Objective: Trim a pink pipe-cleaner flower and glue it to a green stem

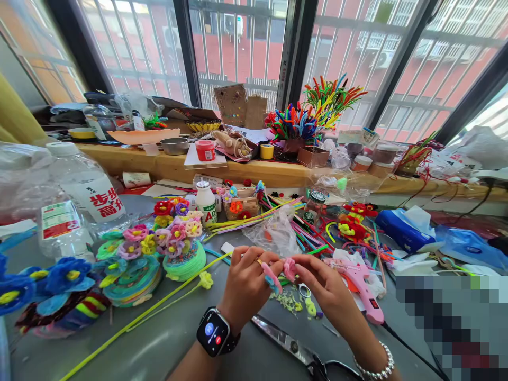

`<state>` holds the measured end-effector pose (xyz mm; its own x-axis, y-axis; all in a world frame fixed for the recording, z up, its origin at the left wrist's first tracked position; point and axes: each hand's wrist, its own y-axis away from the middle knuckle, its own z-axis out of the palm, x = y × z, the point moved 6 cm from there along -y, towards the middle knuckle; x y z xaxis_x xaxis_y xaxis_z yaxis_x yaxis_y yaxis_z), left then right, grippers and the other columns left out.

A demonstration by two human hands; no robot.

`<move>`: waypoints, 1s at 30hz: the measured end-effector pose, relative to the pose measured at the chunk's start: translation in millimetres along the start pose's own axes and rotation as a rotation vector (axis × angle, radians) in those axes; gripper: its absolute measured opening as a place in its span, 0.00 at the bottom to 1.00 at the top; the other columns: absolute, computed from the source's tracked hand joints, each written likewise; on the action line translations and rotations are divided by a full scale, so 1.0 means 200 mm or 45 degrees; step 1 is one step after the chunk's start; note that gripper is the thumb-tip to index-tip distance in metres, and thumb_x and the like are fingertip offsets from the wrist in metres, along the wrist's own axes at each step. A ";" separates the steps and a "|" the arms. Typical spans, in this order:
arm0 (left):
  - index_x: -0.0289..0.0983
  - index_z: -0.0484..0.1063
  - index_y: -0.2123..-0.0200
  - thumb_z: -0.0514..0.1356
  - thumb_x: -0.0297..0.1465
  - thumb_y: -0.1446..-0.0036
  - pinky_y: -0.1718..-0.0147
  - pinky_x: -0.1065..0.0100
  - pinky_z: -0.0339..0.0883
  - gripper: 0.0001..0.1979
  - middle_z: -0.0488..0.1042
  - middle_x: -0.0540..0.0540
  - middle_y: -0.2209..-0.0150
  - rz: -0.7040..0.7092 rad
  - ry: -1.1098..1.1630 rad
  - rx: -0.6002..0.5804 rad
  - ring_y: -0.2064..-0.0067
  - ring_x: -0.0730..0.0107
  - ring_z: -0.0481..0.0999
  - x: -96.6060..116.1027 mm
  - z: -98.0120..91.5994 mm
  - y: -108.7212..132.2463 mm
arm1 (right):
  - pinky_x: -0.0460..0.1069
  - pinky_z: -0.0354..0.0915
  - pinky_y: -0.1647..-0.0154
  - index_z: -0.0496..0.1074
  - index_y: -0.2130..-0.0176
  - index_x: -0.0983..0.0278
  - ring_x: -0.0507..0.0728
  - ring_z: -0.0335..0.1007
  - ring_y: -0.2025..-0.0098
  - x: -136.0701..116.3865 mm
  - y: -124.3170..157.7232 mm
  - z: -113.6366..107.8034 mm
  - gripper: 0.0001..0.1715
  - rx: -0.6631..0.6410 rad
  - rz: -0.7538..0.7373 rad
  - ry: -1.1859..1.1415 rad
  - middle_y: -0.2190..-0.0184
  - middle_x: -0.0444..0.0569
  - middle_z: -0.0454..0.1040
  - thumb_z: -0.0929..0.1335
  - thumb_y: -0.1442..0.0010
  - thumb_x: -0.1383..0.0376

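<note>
My left hand [245, 283] and my right hand [323, 286] meet over the grey table, both pinching a small pink pipe-cleaner piece [289, 268]. A smartwatch [214, 332] sits on my left wrist and a bead bracelet [377, 368] on my right. Scissors [296, 349] lie just in front of my wrists. A pink glue gun [363, 288] rests right of my right hand. A long yellow-green pipe-cleaner stem [159, 301] runs leftward across the table from my left hand.
Finished pipe-cleaner flowers [174, 235] on coiled bases stand at left, with blue flowers [59, 278] at the far left. Water bottles [85, 193], loose pipe cleaners [278, 217], a plastic bag [273, 233] and a tissue pack [402, 230] crowd the table. The windowsill [246, 169] holds several pots.
</note>
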<state>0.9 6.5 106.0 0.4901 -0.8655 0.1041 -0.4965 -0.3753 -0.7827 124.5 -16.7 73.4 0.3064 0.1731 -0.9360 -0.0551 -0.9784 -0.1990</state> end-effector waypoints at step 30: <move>0.39 0.67 0.61 0.53 0.28 0.47 0.66 0.68 0.65 0.10 0.73 0.48 0.69 -0.258 0.342 -0.257 0.67 0.70 0.71 -0.02 0.12 0.03 | 0.48 0.66 0.68 0.68 0.64 0.63 0.55 0.70 0.68 -0.06 0.03 -0.01 0.08 0.302 -0.261 0.561 0.68 0.48 0.73 0.61 0.45 0.68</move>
<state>13.4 15.9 86.2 0.4009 -0.8133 0.4216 -0.5532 -0.5818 -0.5963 123.4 -25.7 83.6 0.7003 0.2445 -0.6707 -0.1497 -0.8683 -0.4728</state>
